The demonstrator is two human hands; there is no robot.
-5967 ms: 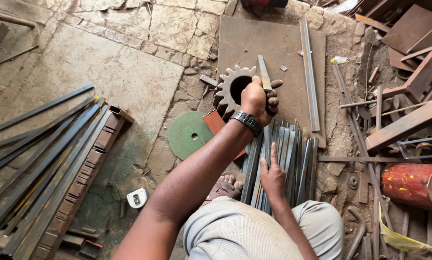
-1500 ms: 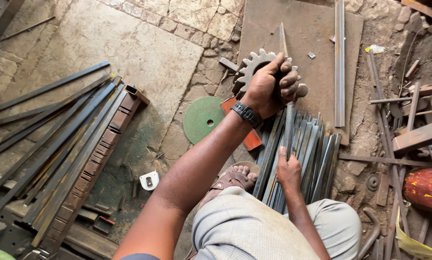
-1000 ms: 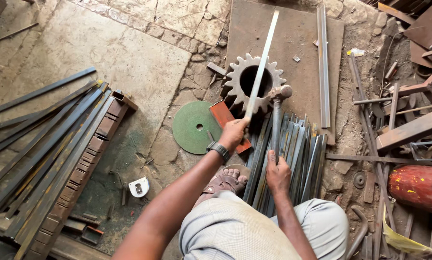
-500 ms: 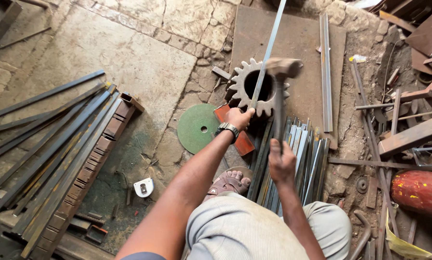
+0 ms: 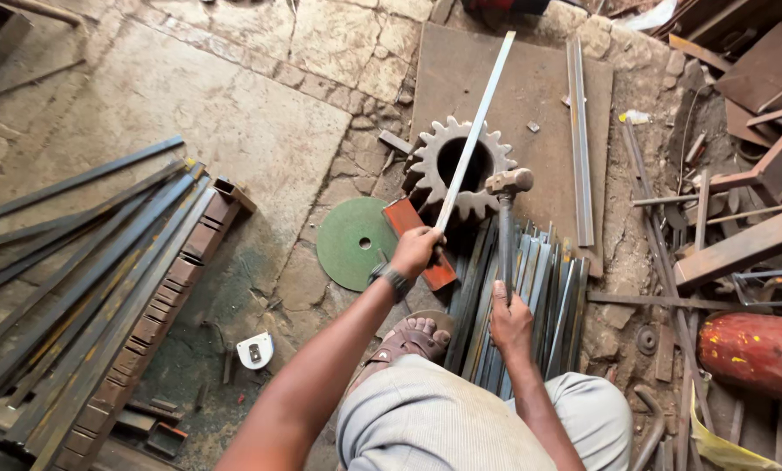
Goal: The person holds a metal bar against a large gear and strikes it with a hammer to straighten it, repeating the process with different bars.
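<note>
My left hand (image 5: 415,251), with a watch on the wrist, grips the near end of a long flat metal strip (image 5: 476,131). The strip slants up and away across a large toothed gear (image 5: 461,166) lying on a brown steel plate (image 5: 530,96). My right hand (image 5: 511,321) holds the handle of a hammer (image 5: 508,185), whose head sits just right of the strip, over the gear's near right edge. Below the hammer lies a bundle of grey metal strips (image 5: 530,288). My sandalled foot (image 5: 413,336) rests beside them.
A green cutting disc (image 5: 349,242) and a red block (image 5: 419,240) lie left of the bundle. Long steel bars (image 5: 77,270) are stacked at the left, with a white tape measure (image 5: 255,351) near them. Scrap metal and a red cylinder (image 5: 753,353) crowd the right side.
My left hand left the gear, picked up one long strip and holds it slanted over the gear. The hammer in my right hand has stayed raised beside it.
</note>
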